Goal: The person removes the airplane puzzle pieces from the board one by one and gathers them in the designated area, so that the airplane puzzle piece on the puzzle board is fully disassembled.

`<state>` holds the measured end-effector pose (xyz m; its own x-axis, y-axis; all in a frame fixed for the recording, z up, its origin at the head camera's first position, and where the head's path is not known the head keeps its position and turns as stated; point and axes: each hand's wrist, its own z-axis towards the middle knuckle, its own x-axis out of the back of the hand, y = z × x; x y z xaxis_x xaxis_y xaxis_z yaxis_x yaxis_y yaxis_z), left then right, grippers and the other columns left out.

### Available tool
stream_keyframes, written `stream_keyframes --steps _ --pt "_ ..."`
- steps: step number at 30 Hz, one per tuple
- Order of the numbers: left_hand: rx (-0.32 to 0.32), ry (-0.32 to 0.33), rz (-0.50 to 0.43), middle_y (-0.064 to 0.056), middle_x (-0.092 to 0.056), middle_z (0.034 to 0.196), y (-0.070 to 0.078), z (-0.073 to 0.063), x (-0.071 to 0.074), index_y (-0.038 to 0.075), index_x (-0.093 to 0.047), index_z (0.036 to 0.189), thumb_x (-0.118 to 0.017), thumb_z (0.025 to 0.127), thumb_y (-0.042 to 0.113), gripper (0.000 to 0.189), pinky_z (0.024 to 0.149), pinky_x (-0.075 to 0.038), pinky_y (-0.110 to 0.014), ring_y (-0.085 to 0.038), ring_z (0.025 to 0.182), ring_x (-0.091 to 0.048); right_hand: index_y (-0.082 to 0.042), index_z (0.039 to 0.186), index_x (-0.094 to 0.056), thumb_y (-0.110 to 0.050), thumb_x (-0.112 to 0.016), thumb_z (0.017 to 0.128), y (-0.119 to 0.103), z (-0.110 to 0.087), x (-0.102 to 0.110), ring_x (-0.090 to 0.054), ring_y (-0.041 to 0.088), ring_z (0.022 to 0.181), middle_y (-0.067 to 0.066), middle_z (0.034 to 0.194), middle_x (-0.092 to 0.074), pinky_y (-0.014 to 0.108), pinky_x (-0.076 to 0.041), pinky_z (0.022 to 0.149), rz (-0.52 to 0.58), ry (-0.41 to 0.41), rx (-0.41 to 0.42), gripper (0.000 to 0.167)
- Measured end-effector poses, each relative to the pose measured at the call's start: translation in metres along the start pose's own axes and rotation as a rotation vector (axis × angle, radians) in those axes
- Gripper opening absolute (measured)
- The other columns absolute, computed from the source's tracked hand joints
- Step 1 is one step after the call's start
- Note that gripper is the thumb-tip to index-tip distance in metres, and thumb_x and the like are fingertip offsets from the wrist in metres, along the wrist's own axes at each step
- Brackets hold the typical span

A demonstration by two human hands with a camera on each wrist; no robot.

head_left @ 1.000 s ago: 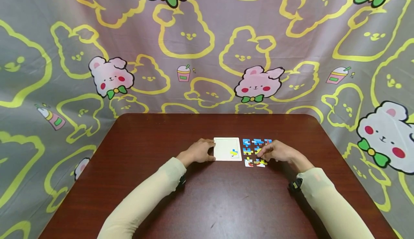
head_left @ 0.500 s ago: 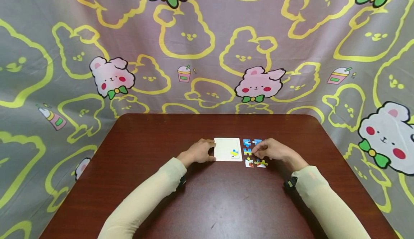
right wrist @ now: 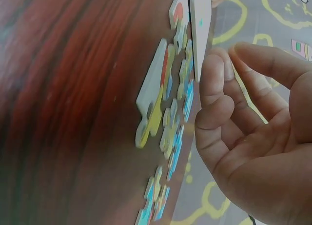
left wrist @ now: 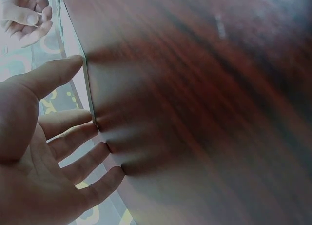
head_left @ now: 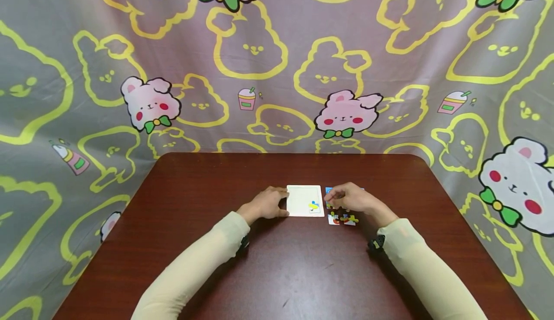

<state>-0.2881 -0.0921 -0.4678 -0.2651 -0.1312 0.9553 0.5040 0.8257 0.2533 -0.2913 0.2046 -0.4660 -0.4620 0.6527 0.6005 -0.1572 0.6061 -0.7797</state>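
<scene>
A square cream puzzle tray [head_left: 300, 196] lies on the table, with one yellow, blue and white jigsaw piece [head_left: 314, 207] in its near right corner. My left hand [head_left: 269, 202] touches the tray's left edge with thumb and index fingertip; in the left wrist view the other fingertips rest on the tabletop beside it. My right hand [head_left: 349, 198] hovers over the loose jigsaw pieces [head_left: 333, 219] right of the tray, hiding several of them. The right wrist view shows its thumb and index fingertips close together above the pieces, fingers loosely curled, no piece visible between them.
The dark red-brown wooden table [head_left: 277, 272] has rounded far corners. A grey curtain [head_left: 277, 60] with yellow outlines and cartoon rabbits hangs behind it and at the sides. Dark wrist devices [head_left: 376, 243] are strapped below both sleeves.
My right hand has moved left across the loose pieces, from the right-hand ones to near the tray's right edge. The left hand and the tray have stayed in place.
</scene>
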Motion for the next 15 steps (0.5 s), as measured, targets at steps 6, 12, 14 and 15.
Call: stream_keyframes --steps 6,12,14,15 --pt "0.006 -0.010 -0.003 -0.009 -0.045 0.156 0.000 0.000 0.000 0.008 -0.051 0.146 -0.071 0.092 0.037 0.065 0.115 -0.039 -0.048 -0.034 0.144 -0.040 -0.002 0.108 -0.072 -0.008 -0.064 0.093 -0.005 0.008 -0.008 -0.058 0.020 0.070 0.014 0.090 -0.073 0.026 -0.042 0.052 0.008 0.019 0.016 0.018" --pt "0.012 -0.014 -0.006 -0.008 -0.044 0.156 0.000 0.001 0.000 0.009 -0.051 0.146 -0.071 0.092 0.037 0.065 0.115 -0.039 -0.049 -0.034 0.144 -0.040 -0.004 0.106 -0.074 -0.008 -0.066 0.092 -0.008 0.016 -0.014 -0.057 0.016 0.069 0.011 0.087 -0.073 0.026 -0.043 0.055 -0.021 0.034 0.024 0.017" --pt "0.009 -0.009 -0.007 -0.009 -0.044 0.156 0.000 0.001 -0.001 0.009 -0.051 0.146 -0.071 0.092 0.037 0.065 0.115 -0.039 -0.048 -0.034 0.144 -0.040 -0.003 0.105 -0.074 -0.006 -0.066 0.091 -0.009 0.018 -0.016 -0.057 0.015 0.069 0.011 0.088 -0.073 0.026 -0.045 0.059 -0.016 0.031 0.035 0.017" --pt "0.008 -0.009 -0.008 -0.009 -0.044 0.157 -0.001 0.001 -0.001 0.008 -0.051 0.146 -0.071 0.092 0.037 0.065 0.116 -0.039 -0.048 -0.034 0.144 -0.040 -0.002 0.105 -0.074 -0.005 -0.066 0.090 -0.010 0.019 -0.017 -0.057 0.015 0.070 0.011 0.089 -0.073 0.027 -0.046 0.061 -0.011 0.027 0.039 0.017"
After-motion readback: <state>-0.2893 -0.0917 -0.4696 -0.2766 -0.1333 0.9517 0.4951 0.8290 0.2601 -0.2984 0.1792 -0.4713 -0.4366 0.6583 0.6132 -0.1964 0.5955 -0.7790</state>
